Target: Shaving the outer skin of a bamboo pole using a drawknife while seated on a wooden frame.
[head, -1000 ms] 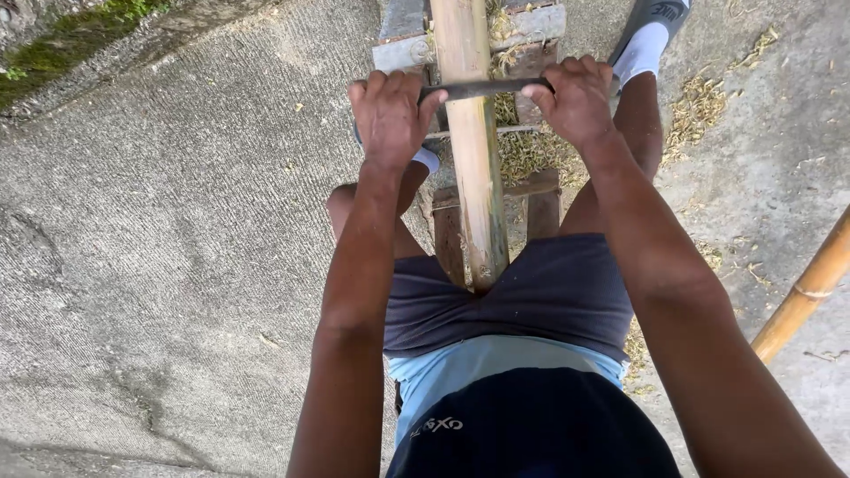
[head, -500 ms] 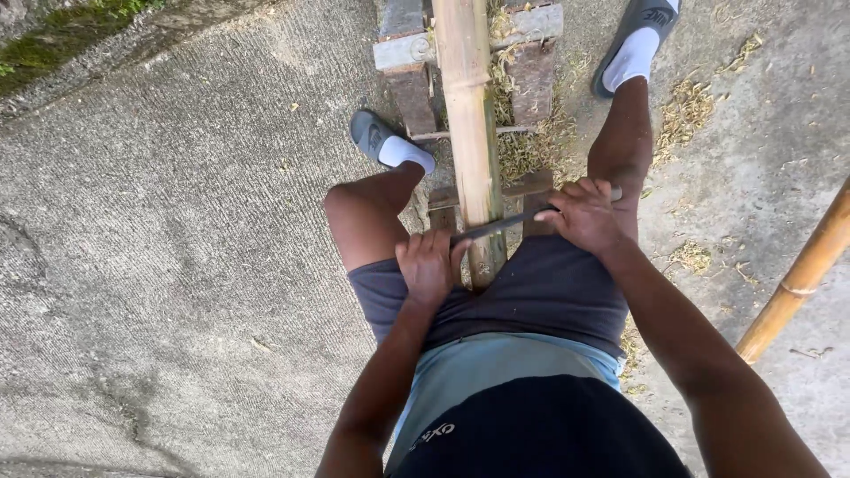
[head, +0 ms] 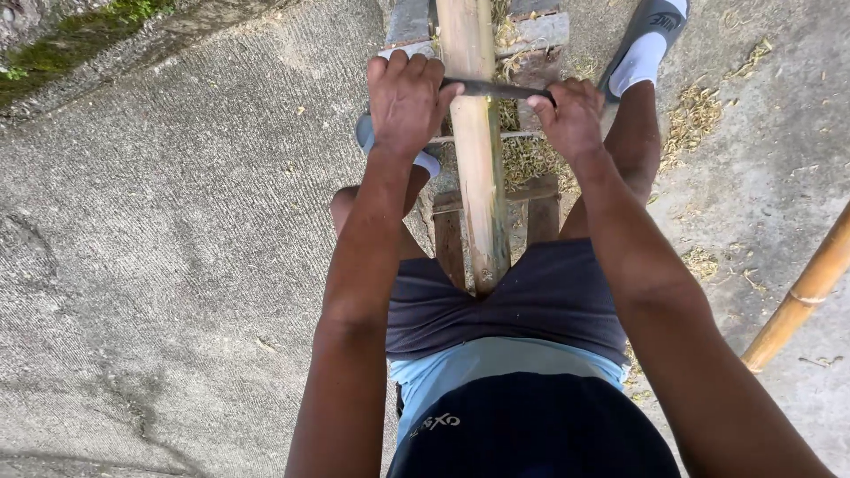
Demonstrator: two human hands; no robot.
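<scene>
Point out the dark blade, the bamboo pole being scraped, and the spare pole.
dark blade point(head: 496, 88), head view, bare middle.
bamboo pole point(head: 478, 177), head view, mid-shaft.
spare pole point(head: 801, 296), head view, shaft near its node.

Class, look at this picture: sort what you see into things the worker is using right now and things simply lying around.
In use:
- left hand and right hand, gripping a dark two-handled blade
- pale bamboo pole under the blade
- wooden bench frame supporting the pole

Lying about:
- second bamboo pole at right
- shavings on the concrete
- mossy kerb
</scene>
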